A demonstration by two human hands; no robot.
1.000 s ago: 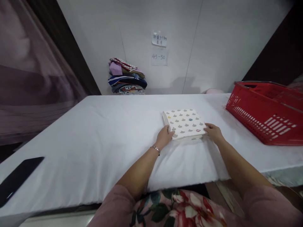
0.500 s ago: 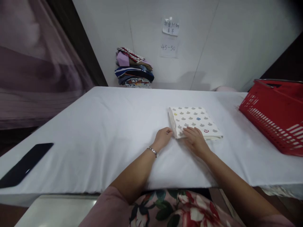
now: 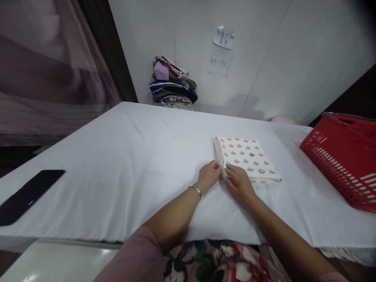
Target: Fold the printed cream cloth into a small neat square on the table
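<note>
A folded white cloth (image 3: 243,154) printed with grey duck-like shapes, plus a few in yellow, blue and red, lies flat on the white-covered table (image 3: 141,156). At its near left corner, my left hand (image 3: 209,173) has its fingers curled and pinched on the layered edge; a silver bracelet circles that wrist. My right hand (image 3: 241,182) rests on the same corner, fingers stretched over the top of the cloth and fingertips close to the left edge. The two hands are a small gap apart. Part of the near edge is hidden under my right hand.
At the right stands a red plastic basket (image 3: 340,156). A black flat object (image 3: 29,197) lies at the table's left. Behind the far edge, a stack of folded fabrics (image 3: 174,84) is against the wall, with paper signs (image 3: 219,62) beside it.
My right hand has shifted toward the cloth's left edge, and my left hand now meets that edge. The whole view has tilted slightly.
</note>
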